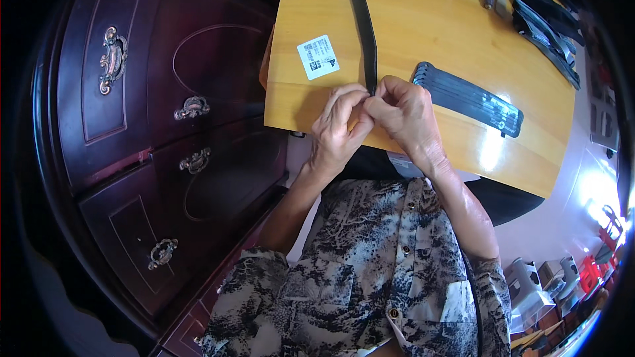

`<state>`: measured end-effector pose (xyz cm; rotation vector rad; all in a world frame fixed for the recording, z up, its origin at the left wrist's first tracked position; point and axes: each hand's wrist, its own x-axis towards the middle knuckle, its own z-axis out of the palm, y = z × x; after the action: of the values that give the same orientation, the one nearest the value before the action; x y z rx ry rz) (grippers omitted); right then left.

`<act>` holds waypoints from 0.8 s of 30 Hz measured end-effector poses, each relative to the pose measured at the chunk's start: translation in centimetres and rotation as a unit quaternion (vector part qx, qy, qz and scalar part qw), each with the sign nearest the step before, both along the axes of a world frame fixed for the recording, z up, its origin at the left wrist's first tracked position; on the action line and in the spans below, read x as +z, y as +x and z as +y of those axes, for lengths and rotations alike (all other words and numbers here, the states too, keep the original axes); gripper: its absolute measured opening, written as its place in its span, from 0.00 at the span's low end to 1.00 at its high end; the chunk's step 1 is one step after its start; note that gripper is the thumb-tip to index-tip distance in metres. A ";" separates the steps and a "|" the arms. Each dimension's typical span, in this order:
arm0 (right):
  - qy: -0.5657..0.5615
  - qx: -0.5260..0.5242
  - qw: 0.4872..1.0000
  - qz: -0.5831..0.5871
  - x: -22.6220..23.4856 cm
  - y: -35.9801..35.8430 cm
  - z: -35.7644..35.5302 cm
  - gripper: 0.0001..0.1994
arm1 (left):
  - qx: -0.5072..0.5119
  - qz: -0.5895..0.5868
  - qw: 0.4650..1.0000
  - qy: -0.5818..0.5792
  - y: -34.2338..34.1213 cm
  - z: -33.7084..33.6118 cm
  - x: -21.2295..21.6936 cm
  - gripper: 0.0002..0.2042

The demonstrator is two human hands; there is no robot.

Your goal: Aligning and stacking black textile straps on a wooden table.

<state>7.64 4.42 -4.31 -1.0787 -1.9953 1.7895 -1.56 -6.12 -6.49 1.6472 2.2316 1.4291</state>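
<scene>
left hand (pixel 337 122): sitting at centre frame, fingers curling in, pinching the near end of the black strap (pixel 364 33) together with the other hand
right hand (pixel 403 114): pressing up against the left one at its 3 o'clock, fingertips closing on the same strap end, thumb side touching left fingers
black strap: lying flat on the table (pixel 430 13), running from the hands toward 12 o'clock, slightly bending, far end free near the table's far edge
table: yellow wooden top, near edge passing just under both hands
white label (pixel 318 57): lying on the table at 10 o'clock from the hands, apart from the strap
strap stack (pixel 466 98): dark flat pieces piling at 3 o'clock from the right hand, near but not touching
strap bundle (pixel 546 23): more black pieces sitting at 2 o'clock, well apart, far corner of the table
cabinet (pixel 152 125): dark wood with brass handles, standing at 9 o'clock beside the table
</scene>
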 end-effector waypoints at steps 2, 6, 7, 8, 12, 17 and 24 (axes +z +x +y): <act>-0.016 -0.013 1.000 0.009 -0.1 -0.2 0.1 0.10 | 0.006 -0.001 1.000 -0.001 -0.1 0.4 -0.2 0.16; -0.059 -0.022 0.997 0.035 -0.4 -0.6 0.0 0.11 | 0.022 -0.176 0.984 0.006 -0.2 0.0 -1.3 0.14; -0.059 -0.021 0.997 0.036 -0.5 -0.7 0.0 0.11 | 0.022 -0.175 0.984 0.006 -0.1 0.0 -1.2 0.14; -0.060 -0.011 0.997 0.048 -0.6 -0.8 0.0 0.11 | 0.018 -0.305 0.951 0.038 0.0 -0.1 -1.1 0.12; -0.143 0.002 0.988 0.051 -0.7 -0.8 0.5 0.12 | 0.042 -0.533 0.845 0.032 -0.1 -0.8 -0.4 0.10; -0.093 0.056 0.991 0.083 1.3 -0.6 0.9 0.14 | 0.004 -0.504 0.859 0.090 -0.3 -1.0 0.9 0.11; -0.023 0.088 0.992 0.089 1.1 -1.1 1.2 0.14 | 0.058 -0.301 0.950 0.066 0.3 -0.6 0.4 0.07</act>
<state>6.58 5.62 -3.16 -0.7450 -2.0028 1.9514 -1.24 -6.69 -6.07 0.9199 1.9267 1.8288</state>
